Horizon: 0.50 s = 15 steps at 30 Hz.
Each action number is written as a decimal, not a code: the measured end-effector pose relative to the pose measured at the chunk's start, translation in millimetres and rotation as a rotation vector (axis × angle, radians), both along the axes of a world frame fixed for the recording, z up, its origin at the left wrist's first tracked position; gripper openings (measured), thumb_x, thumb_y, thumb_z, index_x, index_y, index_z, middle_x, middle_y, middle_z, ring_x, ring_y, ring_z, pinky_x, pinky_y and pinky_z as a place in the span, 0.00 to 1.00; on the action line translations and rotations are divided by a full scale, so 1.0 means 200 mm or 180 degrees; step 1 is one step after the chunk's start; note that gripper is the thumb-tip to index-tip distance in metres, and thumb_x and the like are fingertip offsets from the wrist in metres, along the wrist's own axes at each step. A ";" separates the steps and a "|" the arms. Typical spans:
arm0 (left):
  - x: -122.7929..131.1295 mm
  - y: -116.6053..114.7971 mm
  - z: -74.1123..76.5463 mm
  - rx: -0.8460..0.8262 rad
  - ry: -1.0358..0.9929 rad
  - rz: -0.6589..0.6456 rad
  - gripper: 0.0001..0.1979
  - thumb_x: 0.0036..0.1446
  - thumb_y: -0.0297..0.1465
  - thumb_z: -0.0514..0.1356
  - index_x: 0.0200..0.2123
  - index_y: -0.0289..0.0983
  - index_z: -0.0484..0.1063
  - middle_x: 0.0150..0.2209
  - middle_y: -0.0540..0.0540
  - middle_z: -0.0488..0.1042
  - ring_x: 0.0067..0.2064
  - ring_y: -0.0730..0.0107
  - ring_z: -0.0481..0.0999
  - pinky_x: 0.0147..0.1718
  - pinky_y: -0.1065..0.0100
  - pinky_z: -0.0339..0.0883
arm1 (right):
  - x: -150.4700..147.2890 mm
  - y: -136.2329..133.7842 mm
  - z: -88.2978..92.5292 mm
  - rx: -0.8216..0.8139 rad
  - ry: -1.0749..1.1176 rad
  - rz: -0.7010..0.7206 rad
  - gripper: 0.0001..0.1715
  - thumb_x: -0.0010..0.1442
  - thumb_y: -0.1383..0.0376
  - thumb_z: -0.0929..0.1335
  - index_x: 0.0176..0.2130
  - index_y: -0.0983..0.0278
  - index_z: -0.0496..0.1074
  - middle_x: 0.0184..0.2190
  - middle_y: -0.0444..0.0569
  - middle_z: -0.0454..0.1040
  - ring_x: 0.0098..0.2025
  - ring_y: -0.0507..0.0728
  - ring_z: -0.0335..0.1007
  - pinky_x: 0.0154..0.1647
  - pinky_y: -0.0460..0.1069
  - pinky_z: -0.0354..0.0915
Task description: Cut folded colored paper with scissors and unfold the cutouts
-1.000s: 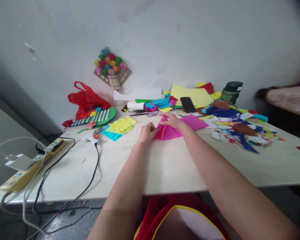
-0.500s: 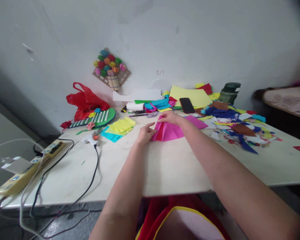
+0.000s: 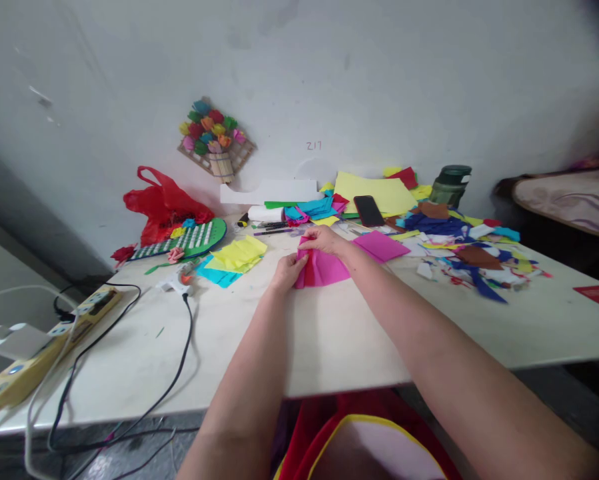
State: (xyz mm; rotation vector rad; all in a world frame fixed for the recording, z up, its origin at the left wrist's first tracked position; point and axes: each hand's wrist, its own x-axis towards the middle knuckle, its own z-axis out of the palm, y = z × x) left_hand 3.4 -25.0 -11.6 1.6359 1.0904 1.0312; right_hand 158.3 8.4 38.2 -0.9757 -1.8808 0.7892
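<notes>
A thin magenta sheet of paper (image 3: 329, 270) with creases and a red strip along its left part lies on the white table between my hands. My left hand (image 3: 289, 270) pinches its left edge between thumb and fingers. At the sheet's upper left edge, my right hand (image 3: 322, 241) is closed on the paper, its fingertips close to the left thumb. Partly behind my right wrist lies a flat stack of magenta paper (image 3: 383, 247).
Yellow paper sheets (image 3: 239, 253) and a glue gun (image 3: 179, 280) with a black cord are on the left. A phone (image 3: 368, 211) rests on pale yellow paper. Coloured scraps (image 3: 479, 260) and a green bottle (image 3: 450, 185) are at right. A power strip (image 3: 49, 347) lines the left edge.
My left hand has closed from spread fingers to a pinch on the sheet's edge. The right hand has come nearer to it, and the magenta sheet is more gathered at the left.
</notes>
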 end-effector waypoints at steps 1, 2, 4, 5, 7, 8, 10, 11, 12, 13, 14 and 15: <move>0.00 0.00 0.00 -0.0047 -0.0049 0.0003 0.21 0.46 0.49 0.59 0.25 0.35 0.66 0.22 0.50 0.69 0.23 0.75 0.65 0.21 0.74 0.57 | 0.00 0.01 -0.01 0.0054 0.0058 -0.0042 0.15 0.39 0.58 0.72 0.21 0.66 0.68 0.19 0.39 0.64 0.25 0.49 0.57 0.28 0.46 0.56; 0.00 0.00 0.00 -0.0113 -0.0100 -0.0040 0.21 0.45 0.49 0.59 0.27 0.35 0.67 0.22 0.50 0.69 0.23 0.75 0.66 0.21 0.74 0.57 | -0.01 0.02 -0.02 0.0102 0.0111 -0.0077 0.15 0.39 0.58 0.72 0.20 0.66 0.68 0.19 0.39 0.63 0.25 0.49 0.57 0.28 0.46 0.56; -0.01 -0.01 0.00 -0.0293 -0.0176 -0.0180 0.22 0.44 0.49 0.60 0.29 0.35 0.68 0.23 0.49 0.70 0.24 0.74 0.67 0.21 0.74 0.58 | -0.01 0.02 -0.04 0.0159 0.0182 -0.0105 0.15 0.39 0.58 0.72 0.20 0.66 0.67 0.19 0.39 0.63 0.25 0.49 0.58 0.28 0.45 0.56; -0.01 -0.01 0.00 -0.0369 -0.0193 -0.0222 0.22 0.43 0.49 0.60 0.29 0.35 0.68 0.24 0.48 0.71 0.24 0.74 0.67 0.21 0.74 0.58 | -0.01 0.03 -0.04 0.0174 0.0191 -0.0105 0.16 0.39 0.58 0.72 0.20 0.66 0.66 0.19 0.39 0.63 0.25 0.49 0.58 0.29 0.45 0.57; -0.01 0.00 -0.01 -0.0415 -0.0195 -0.0176 0.21 0.43 0.48 0.61 0.30 0.35 0.69 0.24 0.47 0.72 0.24 0.73 0.68 0.21 0.74 0.58 | -0.01 0.03 -0.05 0.0211 0.0151 -0.0109 0.16 0.40 0.57 0.72 0.19 0.65 0.65 0.19 0.39 0.63 0.25 0.50 0.59 0.29 0.46 0.58; -0.01 0.01 -0.02 -0.0372 -0.0189 -0.0086 0.20 0.43 0.47 0.60 0.29 0.35 0.69 0.24 0.47 0.72 0.24 0.73 0.68 0.21 0.74 0.58 | -0.02 0.03 -0.05 0.0245 0.0119 -0.0124 0.16 0.40 0.57 0.72 0.19 0.65 0.66 0.19 0.40 0.64 0.26 0.50 0.60 0.30 0.46 0.58; -0.01 0.03 -0.04 -0.0203 -0.0137 0.0145 0.18 0.45 0.45 0.60 0.28 0.35 0.69 0.23 0.48 0.71 0.24 0.73 0.68 0.21 0.74 0.59 | -0.01 0.04 -0.05 0.0351 0.0069 -0.0201 0.14 0.42 0.57 0.71 0.22 0.65 0.68 0.23 0.42 0.68 0.29 0.51 0.64 0.33 0.47 0.61; -0.01 0.04 -0.04 -0.0121 -0.0094 0.0267 0.17 0.45 0.44 0.60 0.27 0.35 0.69 0.23 0.48 0.71 0.23 0.74 0.68 0.20 0.74 0.59 | 0.00 0.05 -0.05 0.0411 0.0031 -0.0265 0.13 0.43 0.58 0.71 0.25 0.66 0.70 0.25 0.44 0.71 0.31 0.52 0.66 0.35 0.47 0.62; -0.02 0.06 -0.05 -0.0061 -0.0054 0.0389 0.16 0.46 0.43 0.60 0.27 0.35 0.69 0.23 0.48 0.71 0.23 0.74 0.68 0.20 0.74 0.59 | 0.02 0.05 -0.04 0.0466 -0.0030 -0.0377 0.12 0.45 0.59 0.71 0.28 0.66 0.72 0.29 0.46 0.73 0.34 0.53 0.67 0.38 0.48 0.62; -0.02 0.07 -0.05 -0.0022 -0.0025 0.0503 0.15 0.47 0.43 0.59 0.27 0.35 0.69 0.23 0.49 0.71 0.23 0.74 0.67 0.20 0.75 0.58 | 0.04 0.06 -0.03 0.0504 -0.0142 -0.0517 0.12 0.47 0.60 0.70 0.31 0.65 0.73 0.32 0.47 0.74 0.36 0.54 0.69 0.40 0.48 0.63; -0.02 0.08 -0.06 0.0000 -0.0010 0.0610 0.14 0.48 0.42 0.58 0.27 0.36 0.70 0.23 0.49 0.71 0.23 0.74 0.67 0.20 0.75 0.58 | 0.08 0.06 -0.01 0.0508 -0.0321 -0.0739 0.11 0.48 0.61 0.69 0.32 0.65 0.73 0.34 0.49 0.75 0.37 0.55 0.69 0.41 0.49 0.63; -0.03 0.09 -0.06 0.0010 0.0007 0.0702 0.14 0.48 0.42 0.58 0.27 0.36 0.70 0.23 0.49 0.71 0.23 0.74 0.67 0.20 0.75 0.58 | 0.12 0.06 0.00 0.0488 -0.0588 -0.1045 0.10 0.49 0.63 0.69 0.33 0.65 0.74 0.34 0.50 0.76 0.38 0.55 0.70 0.41 0.49 0.63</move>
